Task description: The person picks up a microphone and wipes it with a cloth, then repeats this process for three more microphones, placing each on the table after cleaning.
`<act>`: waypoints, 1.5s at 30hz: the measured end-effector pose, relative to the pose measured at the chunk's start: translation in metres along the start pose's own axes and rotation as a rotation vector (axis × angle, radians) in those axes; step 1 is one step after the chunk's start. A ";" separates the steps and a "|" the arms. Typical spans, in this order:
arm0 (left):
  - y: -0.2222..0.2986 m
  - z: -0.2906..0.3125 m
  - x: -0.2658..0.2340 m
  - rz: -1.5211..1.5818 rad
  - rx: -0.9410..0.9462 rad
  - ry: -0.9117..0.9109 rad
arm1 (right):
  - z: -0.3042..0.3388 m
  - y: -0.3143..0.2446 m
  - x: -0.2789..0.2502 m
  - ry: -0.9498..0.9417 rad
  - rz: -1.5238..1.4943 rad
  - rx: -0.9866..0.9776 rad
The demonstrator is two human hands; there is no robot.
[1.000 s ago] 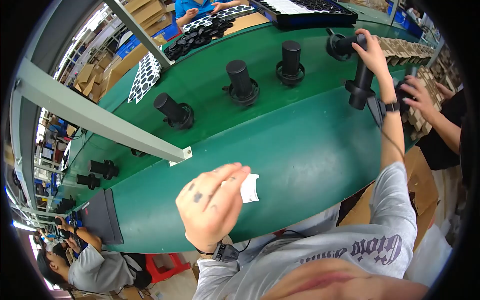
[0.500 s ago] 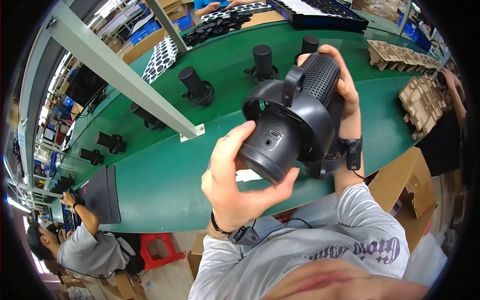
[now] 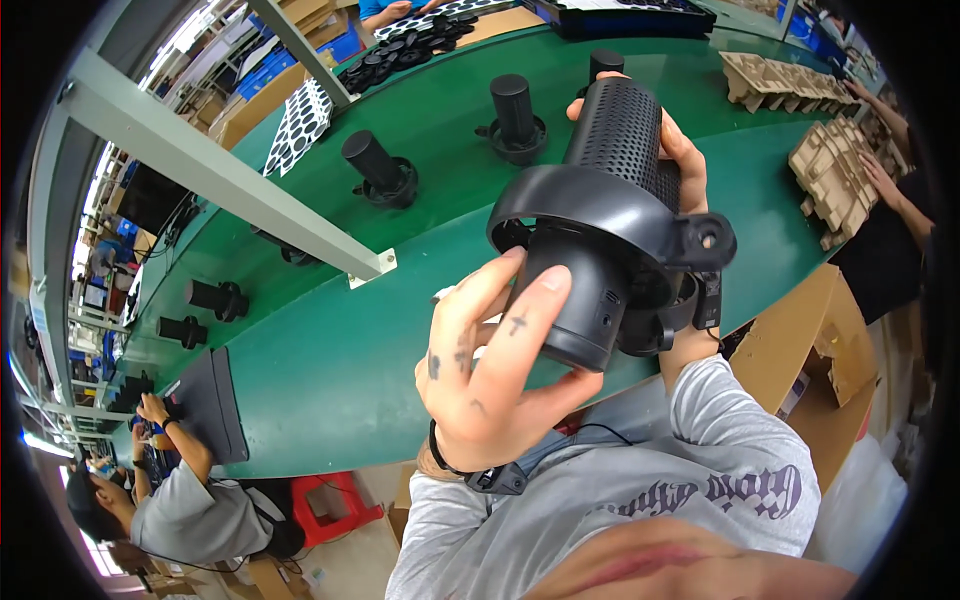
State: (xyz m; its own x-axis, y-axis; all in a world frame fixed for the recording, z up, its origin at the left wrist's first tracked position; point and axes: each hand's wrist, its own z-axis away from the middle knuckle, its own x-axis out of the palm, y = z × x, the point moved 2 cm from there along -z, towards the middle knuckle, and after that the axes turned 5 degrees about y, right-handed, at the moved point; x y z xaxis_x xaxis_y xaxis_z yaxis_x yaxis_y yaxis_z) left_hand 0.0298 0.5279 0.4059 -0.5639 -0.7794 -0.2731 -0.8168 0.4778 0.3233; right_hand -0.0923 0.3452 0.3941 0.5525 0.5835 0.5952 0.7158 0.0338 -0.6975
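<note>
Above the near edge of the green bench I hold a black microphone (image 3: 622,125) tilted, its perforated grille end up and away from me. A wide black ring mount (image 3: 585,215) circles its middle, with a holed lug (image 3: 705,242) sticking out to the right. My right hand (image 3: 685,165) wraps the grille from behind and the right, partly hidden by it. My left hand (image 3: 490,370) grips the smooth lower end, two fingers lying along its side and the thumb near the bottom rim. Small ports (image 3: 607,305) show on the right side of that lower end.
Several similar microphones, one (image 3: 378,170) among them, stand along the bench. A slanted metal post (image 3: 220,170) meets the bench at left. Moulded pulp trays (image 3: 835,180) lie right, beside another person's hands. An opened carton (image 3: 810,340) is lower right; a co-worker (image 3: 200,510) sits left.
The microphone has been turned about its length: its lug swung from the top to the right, and its ports moved rightward. My left fingers now lie across the lower body.
</note>
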 end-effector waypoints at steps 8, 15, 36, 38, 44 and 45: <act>0.005 0.004 0.011 0.027 -0.017 -0.006 | -0.019 0.001 -0.031 -0.227 0.020 0.075; 0.009 0.001 0.008 -0.100 0.098 0.003 | -0.020 0.004 -0.026 -0.234 0.014 0.064; -0.017 -0.010 0.015 0.206 -0.139 0.276 | -0.017 0.007 -0.001 -0.034 -0.124 0.019; -0.040 -0.006 0.021 0.317 -0.175 0.353 | -0.025 0.006 -0.015 0.024 -0.112 -0.029; -0.026 -0.001 0.027 0.244 -0.656 -0.466 | -0.029 0.000 -0.035 0.131 -0.269 -0.131; -0.024 0.002 0.030 0.249 -0.591 -0.456 | -0.027 -0.001 -0.026 0.234 -0.356 -0.141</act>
State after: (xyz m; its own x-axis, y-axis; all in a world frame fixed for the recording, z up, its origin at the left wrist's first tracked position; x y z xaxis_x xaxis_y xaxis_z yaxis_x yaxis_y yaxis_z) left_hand 0.0325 0.4939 0.3886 -0.8204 -0.3733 -0.4330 -0.5321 0.2214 0.8172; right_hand -0.0959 0.3080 0.3902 0.3314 0.3562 0.8737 0.9211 0.0786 -0.3814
